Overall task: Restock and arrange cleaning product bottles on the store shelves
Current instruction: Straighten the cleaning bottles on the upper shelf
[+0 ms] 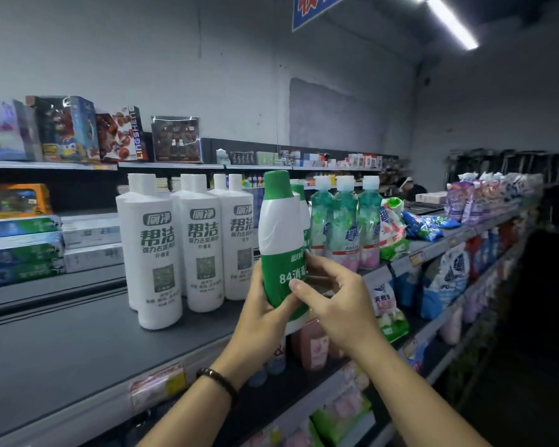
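Left arm: bare forearm (188,411) rises from the bottom edge, slanting up to the right.
Left wrist: a dark bead bracelet (218,380) circles it.
Left hand (263,309): wraps the lower body of the green bottle (279,227) from the left.
Right arm: bare forearm (417,391) comes in from the lower right.
Right hand (336,304): thumb on the bottle's label, fingers curled at its right side.

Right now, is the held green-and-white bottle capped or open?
Capped: a green cap covers the top of the green-and-white bottle.
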